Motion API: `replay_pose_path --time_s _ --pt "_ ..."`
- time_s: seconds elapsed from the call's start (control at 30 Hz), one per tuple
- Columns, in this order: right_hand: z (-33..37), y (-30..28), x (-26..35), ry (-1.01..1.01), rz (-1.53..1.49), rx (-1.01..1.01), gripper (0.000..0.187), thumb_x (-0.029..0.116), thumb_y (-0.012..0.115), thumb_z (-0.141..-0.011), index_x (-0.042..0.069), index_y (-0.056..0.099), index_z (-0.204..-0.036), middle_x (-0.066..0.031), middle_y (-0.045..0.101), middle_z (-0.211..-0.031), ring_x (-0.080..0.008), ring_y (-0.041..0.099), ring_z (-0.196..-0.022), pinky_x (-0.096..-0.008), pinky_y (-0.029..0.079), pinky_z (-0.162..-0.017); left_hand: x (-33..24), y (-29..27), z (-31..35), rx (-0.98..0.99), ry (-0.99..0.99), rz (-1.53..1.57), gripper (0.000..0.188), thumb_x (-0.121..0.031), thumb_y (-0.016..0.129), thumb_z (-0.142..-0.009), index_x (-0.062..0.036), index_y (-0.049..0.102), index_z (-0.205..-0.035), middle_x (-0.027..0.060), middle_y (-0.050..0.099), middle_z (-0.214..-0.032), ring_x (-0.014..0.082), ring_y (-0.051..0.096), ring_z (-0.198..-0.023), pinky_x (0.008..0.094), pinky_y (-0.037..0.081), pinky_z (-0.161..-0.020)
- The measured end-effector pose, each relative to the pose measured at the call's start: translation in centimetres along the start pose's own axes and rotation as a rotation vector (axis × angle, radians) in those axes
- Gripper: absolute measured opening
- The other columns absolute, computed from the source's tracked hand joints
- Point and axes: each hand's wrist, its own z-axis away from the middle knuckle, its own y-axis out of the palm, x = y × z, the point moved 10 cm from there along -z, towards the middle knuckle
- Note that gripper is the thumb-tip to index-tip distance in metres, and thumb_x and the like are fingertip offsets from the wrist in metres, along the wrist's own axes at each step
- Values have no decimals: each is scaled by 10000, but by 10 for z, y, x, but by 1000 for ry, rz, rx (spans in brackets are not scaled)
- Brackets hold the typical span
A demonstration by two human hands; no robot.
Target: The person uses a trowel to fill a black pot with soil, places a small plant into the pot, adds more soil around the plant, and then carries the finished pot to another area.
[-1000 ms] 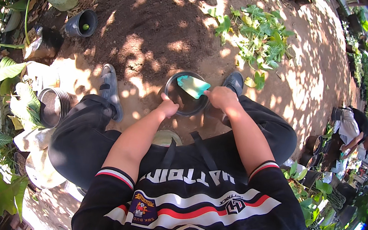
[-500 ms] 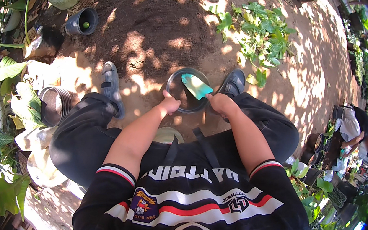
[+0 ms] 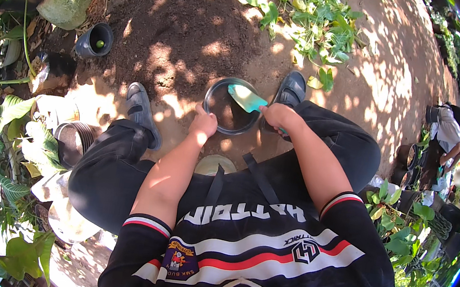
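Between my feet stands a round black plant pot [image 3: 233,132] with dark soil low inside it. My right hand [image 3: 280,117] is closed around the handle of a teal garden trowel [image 3: 245,98]; its green handle end shows below the fist. The trowel's blade reaches over the right part of the pot, its tip pointing left, and sunlight glares on it. At the pot's left rim, my left hand [image 3: 204,122] has its fingers curled against the edge, gripping it; some fingers are hidden.
Beyond the pot spreads a mound of dark soil [image 3: 191,35]. Cut green leaves [image 3: 324,32] lie at the far right. A black pot holding a green fruit [image 3: 94,41] lies at the left, near stacked pots [image 3: 74,141]. Another person [image 3: 452,133] bends over plants at the right.
My left hand has shifted along the rim from the near side toward the left side. The trowel stays over the pot, its blade turned slightly. The whole view has shifted a little.
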Motion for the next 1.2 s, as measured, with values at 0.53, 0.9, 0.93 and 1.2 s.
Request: replay_pose_path --time_s 0.53,0.9,0.93,1.2 --pt "-4 11 28 -319 223 -96 593 467 315 -906 -48 591 -802 -156 567 -652 -286 591 -582 -406 469 -517 12 49 -11 172 -141 445 277 -124 330 -890 -37 174 -1102 159 565 -697 182 541 -423 281 463 -352" --pt "7 7 18 -90 241 0 395 355 351 -921 71 584 -1068 -95 633 -926 -237 626 -820 -378 493 -690 8 45 -10 257 -111 224 537 -199 387 -864 17 62 -1233 105 587 -652 192 552 -435 303 425 -396" --pt "7 8 15 -51 162 21 428 380 348 -919 50 595 -1034 -99 641 -866 -240 635 -754 -371 493 -669 6 40 -5 264 -121 213 530 -214 389 -864 20 91 -1236 118 597 -685 214 576 -484 321 447 -438" --pt "9 1 2 -12 43 -41 630 482 299 -906 -78 582 -840 -173 600 -691 -298 609 -605 -417 490 -565 -24 -9 -6 -157 48 3 503 -204 444 -824 -8 272 -1254 241 559 -1018 387 534 -965 430 410 -842"
